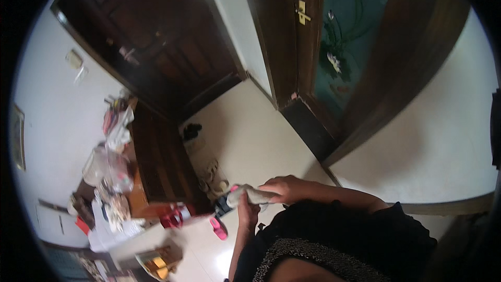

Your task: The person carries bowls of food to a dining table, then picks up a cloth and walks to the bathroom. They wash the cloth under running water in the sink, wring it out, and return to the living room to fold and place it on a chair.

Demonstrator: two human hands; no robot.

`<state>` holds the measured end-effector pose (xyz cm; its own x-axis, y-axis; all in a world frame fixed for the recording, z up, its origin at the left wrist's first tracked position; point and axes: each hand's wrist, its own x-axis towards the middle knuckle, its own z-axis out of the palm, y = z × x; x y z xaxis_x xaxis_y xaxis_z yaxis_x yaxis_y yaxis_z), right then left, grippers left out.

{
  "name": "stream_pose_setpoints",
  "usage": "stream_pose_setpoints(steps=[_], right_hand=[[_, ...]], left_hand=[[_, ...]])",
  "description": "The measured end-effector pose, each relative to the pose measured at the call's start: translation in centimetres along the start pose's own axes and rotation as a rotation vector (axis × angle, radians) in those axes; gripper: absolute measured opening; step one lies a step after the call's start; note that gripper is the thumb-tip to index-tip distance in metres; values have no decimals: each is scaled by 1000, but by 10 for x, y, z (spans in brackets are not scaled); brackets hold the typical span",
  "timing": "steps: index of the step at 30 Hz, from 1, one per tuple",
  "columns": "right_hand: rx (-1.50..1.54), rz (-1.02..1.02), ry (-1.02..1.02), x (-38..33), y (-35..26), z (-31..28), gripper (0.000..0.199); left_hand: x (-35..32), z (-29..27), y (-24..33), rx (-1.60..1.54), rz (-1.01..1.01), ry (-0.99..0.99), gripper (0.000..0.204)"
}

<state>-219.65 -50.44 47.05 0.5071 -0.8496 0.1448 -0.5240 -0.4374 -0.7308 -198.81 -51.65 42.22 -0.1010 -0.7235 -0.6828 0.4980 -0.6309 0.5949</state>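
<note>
A pale grey, long and soft-looking thing (254, 195) is held up in front of my dark top, above the tiled floor. Its exact kind is too blurred to tell. My left hand (247, 211) grips its left part from below, thumb up. At its other end, my right hand (283, 189) has closed its fingers around it. Beyond and below it, a pink slipper (219, 228) and other dark footwear lie on the floor, partly hidden by my hands.
To the left stands a dark wooden cabinet (166, 162) with bags and cloths piled on and beside it. Several shoes (210, 172) line its foot. A dark door (156, 36) is at the far left; a glass-panelled door (344, 47) stands at the right.
</note>
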Motion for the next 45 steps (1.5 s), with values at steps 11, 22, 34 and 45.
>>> stream_pose_setpoints(steps=[11, 22, 34, 45], right_hand=[[-575, 692, 893, 135, 250, -411, 38], [-654, 1212, 952, 243, 451, -553, 48], [-883, 1258, 1018, 163, 567, -646, 27], [-1287, 1628, 822, 17, 646, -688, 19]], left_hand=[[168, 73, 148, 309, 315, 179, 31], [366, 333, 203, 477, 110, -86, 24], [470, 548, 157, 976, 437, -861, 26], [454, 662, 150, 1118, -140, -763, 28]])
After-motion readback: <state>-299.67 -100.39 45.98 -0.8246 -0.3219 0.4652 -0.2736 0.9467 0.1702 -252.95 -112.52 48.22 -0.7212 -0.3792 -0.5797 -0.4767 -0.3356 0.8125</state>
